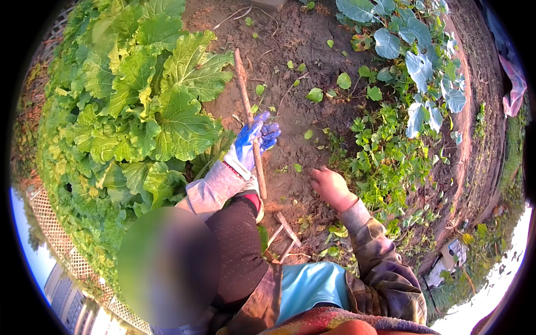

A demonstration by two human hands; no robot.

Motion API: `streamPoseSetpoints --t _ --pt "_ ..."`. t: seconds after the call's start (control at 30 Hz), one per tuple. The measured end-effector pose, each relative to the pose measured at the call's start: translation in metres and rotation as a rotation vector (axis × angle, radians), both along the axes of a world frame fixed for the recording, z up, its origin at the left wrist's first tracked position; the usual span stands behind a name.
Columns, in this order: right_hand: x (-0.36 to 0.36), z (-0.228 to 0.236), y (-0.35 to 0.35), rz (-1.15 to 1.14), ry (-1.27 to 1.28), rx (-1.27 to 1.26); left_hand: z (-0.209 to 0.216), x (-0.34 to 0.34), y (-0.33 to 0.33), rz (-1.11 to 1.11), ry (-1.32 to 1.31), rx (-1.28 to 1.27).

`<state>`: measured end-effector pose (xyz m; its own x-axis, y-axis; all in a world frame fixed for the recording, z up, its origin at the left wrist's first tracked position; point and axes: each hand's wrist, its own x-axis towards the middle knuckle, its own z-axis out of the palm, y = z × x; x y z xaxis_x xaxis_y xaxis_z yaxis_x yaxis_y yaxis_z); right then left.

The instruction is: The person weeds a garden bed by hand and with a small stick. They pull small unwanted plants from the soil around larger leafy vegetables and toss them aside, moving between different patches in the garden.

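My left hand [254,142], in a blue and white glove, is closed around a long, thin wooden stick [246,97]. The stick runs lengthwise over the bare soil, one end far ahead and the other beside my knee. Large-leaved green plants [184,117] crowd close on the left of this hand. My bare right hand [333,188] hovers over the soil to the right, apart from the stick. Its fingers are curled in, and I see nothing in them. Nearest to it are low leafy green plants [385,162].
Loose green leaves [315,95] are scattered over the soil path [296,50]. Blue-green broad-leaved plants [420,70] grow at the far right. A small wooden frame [286,230] lies near my legs. Lattice fencing [61,234] borders the left. A blurred disc covers the lower left.
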<state>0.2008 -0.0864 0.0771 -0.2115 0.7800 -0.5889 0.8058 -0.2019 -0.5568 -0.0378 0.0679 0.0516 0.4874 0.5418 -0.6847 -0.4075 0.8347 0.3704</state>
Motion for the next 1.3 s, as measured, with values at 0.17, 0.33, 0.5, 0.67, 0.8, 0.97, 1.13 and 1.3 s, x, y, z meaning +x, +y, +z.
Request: streamPoseSetpoints --t 0.17,0.33,0.5,0.67,0.8,0.97,1.13,1.3 --pt "-0.021 -0.028 -0.004 0.112 0.016 -0.094 -0.003 -0.020 0.010 -0.085 0.217 0.026" --pt "-0.057 -0.012 -0.018 -0.298 0.306 -0.100 -0.004 -0.033 0.012 -0.171 0.216 -0.098" --pt "-0.083 0.013 0.005 -0.701 0.945 -0.159 -0.027 -0.010 -0.006 -0.113 0.191 -0.045" --pt "-0.085 0.018 0.036 -0.729 0.815 -0.211 -0.035 0.037 0.010 -0.130 0.134 -0.053" --pt "-0.070 0.009 0.054 -0.666 0.463 0.172 -0.058 0.045 0.021 -0.149 -0.082 -0.114" --pt "-0.030 0.054 0.124 -0.349 0.047 0.466 -0.064 0.041 0.028 -0.216 0.058 -0.062" --pt "-0.025 0.094 0.166 -0.195 -0.104 0.420 -0.056 0.033 0.021 -0.213 0.152 -0.026" --pt "-0.054 0.120 0.200 0.018 -0.330 0.360 -0.027 0.033 0.012 0.022 0.228 0.370"
